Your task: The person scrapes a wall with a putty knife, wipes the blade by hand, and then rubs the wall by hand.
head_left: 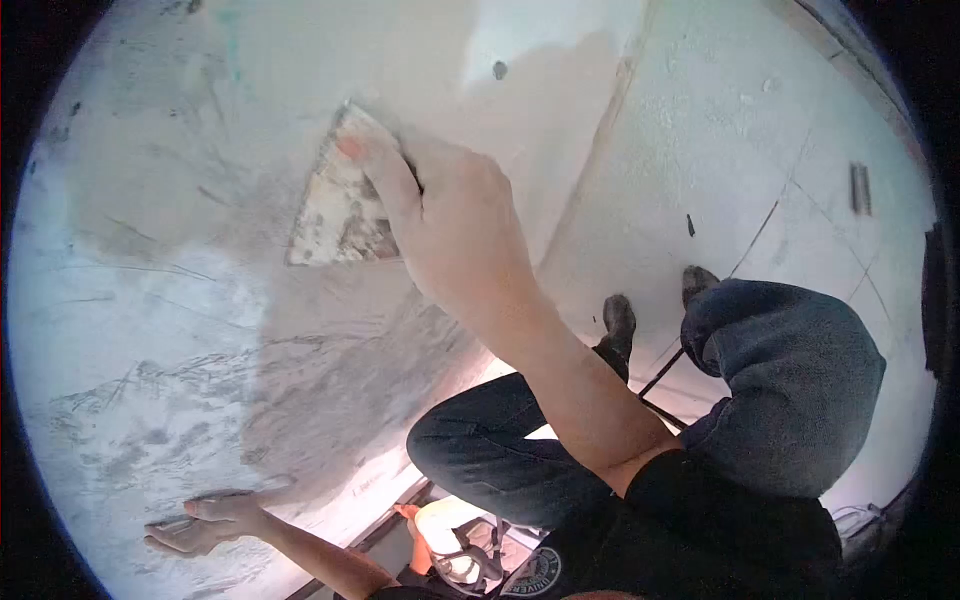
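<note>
**Blade at the wall, one hand free**

The triangular scraper (340, 205) seems laid against the wall (170, 180), left of the wall's long edge beside the floor (770, 110). We grip it in our right hand (450, 210), thumb along the blade. Our left hand (222, 520) is loosely open near the wall's lower left; we can't tell if it touches. We judge this a blade-on-surface step; moving the scraper calls for even pressure.
</note>
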### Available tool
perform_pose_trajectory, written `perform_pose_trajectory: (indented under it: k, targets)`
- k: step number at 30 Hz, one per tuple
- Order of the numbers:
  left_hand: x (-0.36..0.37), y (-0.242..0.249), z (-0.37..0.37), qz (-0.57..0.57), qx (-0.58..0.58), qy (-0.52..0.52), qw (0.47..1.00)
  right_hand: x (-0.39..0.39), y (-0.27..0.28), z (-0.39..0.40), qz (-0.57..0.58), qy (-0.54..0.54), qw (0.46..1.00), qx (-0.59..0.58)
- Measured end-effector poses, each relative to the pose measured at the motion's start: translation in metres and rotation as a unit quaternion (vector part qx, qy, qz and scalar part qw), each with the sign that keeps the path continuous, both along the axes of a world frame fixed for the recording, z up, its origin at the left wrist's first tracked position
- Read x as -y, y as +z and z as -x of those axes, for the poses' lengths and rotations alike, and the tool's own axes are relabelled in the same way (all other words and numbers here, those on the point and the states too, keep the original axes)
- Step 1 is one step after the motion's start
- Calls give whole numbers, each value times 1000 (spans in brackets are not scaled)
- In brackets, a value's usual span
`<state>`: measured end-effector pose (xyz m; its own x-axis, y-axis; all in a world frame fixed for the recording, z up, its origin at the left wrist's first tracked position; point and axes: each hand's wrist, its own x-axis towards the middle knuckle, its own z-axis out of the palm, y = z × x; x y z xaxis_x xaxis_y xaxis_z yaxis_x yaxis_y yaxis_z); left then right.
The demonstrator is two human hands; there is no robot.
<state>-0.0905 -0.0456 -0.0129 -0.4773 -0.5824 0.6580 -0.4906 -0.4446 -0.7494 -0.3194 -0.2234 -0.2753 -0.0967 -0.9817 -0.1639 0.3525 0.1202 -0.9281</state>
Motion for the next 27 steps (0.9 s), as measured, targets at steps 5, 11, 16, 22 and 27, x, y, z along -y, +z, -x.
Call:
perform_pose_trajectory:
  k: [5,11,16,22,27]
  targets:
    - [3,2,-1,6,-8,-24,1000,-1,1,0,29,18,998,-54]
    - [0,3,-1,23,4,8,1000,-7,0,5,-7,28,998,-48]
    - [-1,9,-5,-14,30,-11,999,-9,-1,0,-3,-1,999,-34]
    - [-1,1,2,-9,6,14,1000,3,8,3,11,-27,999,-43]
    - [3,2,1,-13,16,2,1000,8,13,10,33,4,999,8]
